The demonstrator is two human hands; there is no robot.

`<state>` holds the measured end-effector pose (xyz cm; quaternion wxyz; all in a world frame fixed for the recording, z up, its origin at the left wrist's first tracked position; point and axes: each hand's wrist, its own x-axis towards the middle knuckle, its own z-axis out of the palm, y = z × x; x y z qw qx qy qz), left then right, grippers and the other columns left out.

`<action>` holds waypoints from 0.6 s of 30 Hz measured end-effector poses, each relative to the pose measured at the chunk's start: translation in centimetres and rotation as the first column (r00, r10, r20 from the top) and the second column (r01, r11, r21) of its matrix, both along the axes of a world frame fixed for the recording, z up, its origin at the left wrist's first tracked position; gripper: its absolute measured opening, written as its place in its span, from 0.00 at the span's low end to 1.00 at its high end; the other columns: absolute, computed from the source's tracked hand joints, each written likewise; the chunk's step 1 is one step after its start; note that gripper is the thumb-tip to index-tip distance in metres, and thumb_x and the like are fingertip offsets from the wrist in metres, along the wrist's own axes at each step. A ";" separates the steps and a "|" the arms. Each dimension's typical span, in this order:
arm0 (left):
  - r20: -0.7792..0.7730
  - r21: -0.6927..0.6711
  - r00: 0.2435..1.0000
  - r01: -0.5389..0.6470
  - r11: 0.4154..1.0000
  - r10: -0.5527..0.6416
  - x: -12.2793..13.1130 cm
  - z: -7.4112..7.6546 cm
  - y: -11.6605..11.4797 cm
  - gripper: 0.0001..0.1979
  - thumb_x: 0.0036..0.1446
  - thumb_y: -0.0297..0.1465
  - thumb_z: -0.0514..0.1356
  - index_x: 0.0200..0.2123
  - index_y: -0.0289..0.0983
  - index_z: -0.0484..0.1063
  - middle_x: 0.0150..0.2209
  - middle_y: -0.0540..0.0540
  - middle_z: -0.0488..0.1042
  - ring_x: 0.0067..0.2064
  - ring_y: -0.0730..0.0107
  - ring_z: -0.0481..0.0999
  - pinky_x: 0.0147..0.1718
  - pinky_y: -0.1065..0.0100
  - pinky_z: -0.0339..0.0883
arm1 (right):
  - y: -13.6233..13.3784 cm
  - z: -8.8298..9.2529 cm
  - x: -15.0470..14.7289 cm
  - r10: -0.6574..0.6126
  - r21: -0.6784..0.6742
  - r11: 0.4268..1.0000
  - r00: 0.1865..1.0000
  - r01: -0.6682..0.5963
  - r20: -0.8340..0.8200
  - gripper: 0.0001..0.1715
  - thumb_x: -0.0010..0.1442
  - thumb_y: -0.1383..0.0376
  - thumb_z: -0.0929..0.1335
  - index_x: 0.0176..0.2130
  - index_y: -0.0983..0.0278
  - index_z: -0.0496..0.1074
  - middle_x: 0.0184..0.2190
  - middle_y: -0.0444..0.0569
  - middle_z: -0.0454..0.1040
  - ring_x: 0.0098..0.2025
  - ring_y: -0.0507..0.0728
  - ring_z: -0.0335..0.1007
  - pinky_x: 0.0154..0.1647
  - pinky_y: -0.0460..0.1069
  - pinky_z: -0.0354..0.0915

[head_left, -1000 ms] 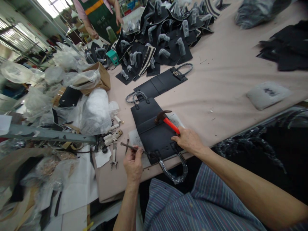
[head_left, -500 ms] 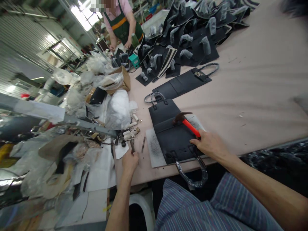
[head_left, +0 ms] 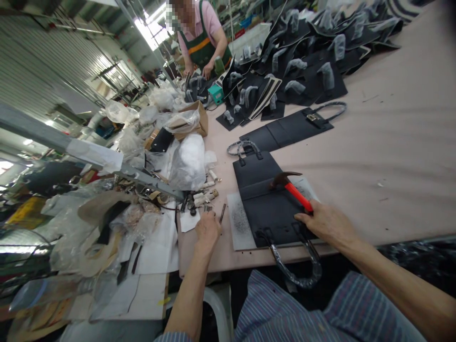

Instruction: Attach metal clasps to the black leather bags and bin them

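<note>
My right hand (head_left: pixel 326 224) grips the red handle of a hammer (head_left: pixel 292 187), whose dark head rests on a flat black bag panel (head_left: pixel 265 194) lying over a grey pad (head_left: pixel 239 223). The panel's wrapped handle (head_left: pixel 297 268) hangs over the table's near edge. My left hand (head_left: pixel 207 230) reaches left of the pad, fingers curled down among small metal tools (head_left: pixel 221 213); what it holds, if anything, is hidden.
Clutter of plastic bags (head_left: pixel 188 159), a cardboard box (head_left: pixel 194 118) and paper sheets fills the left. Another flat black panel (head_left: pixel 288 128) and a heap of black bag pieces (head_left: pixel 302 61) lie further back. A person in a green apron (head_left: pixel 201 40) works at the far end.
My left hand has left the panel's lower edge, where it held a thin tool, and moved left to the small tools. The view has swung left. The hammer stays on the panel.
</note>
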<state>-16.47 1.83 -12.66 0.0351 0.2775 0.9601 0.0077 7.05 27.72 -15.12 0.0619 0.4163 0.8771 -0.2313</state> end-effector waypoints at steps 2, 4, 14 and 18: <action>0.115 0.006 0.993 -0.035 0.999 0.034 -0.5 -0.1 1.1 0.08 0.62 0.31 0.59 0.38 0.36 0.77 0.44 0.33 0.80 0.48 0.49 0.79 0.46 0.59 0.69 | 0.0 0.1 0.0 0.001 0.027 1.000 1.000 -0.002 0.031 0.24 0.66 0.50 0.66 0.48 0.67 0.73 0.35 0.61 0.79 0.39 0.70 0.77 0.34 0.55 0.62; 0.221 -0.001 0.971 -0.096 0.995 0.094 -1.2 -0.3 2.3 0.06 0.58 0.33 0.64 0.35 0.36 0.76 0.43 0.32 0.80 0.49 0.48 0.79 0.46 0.59 0.69 | -0.1 0.2 -0.1 0.003 0.037 0.999 0.999 -0.005 0.053 0.24 0.66 0.50 0.66 0.49 0.66 0.73 0.36 0.59 0.79 0.40 0.69 0.77 0.34 0.54 0.62; 0.477 0.247 0.875 -0.219 0.944 0.078 -3.1 1.3 3.0 0.07 0.49 0.33 0.61 0.23 0.37 0.68 0.21 0.46 0.74 0.28 0.60 0.79 0.31 0.65 0.71 | 0.1 0.8 -0.1 -0.027 -0.017 0.999 1.000 0.027 0.011 0.22 0.65 0.50 0.67 0.48 0.65 0.72 0.36 0.57 0.78 0.40 0.66 0.77 0.38 0.54 0.64; 0.677 0.671 0.709 -0.487 0.559 -0.195 2.5 2.5 4.1 0.15 0.48 0.41 0.65 0.34 0.36 0.70 0.29 0.48 0.78 0.28 0.68 0.78 0.30 0.68 0.73 | 0.3 0.8 0.0 -0.035 -0.028 0.999 0.999 0.034 -0.012 0.22 0.64 0.50 0.68 0.48 0.64 0.72 0.36 0.57 0.78 0.39 0.65 0.76 0.37 0.54 0.64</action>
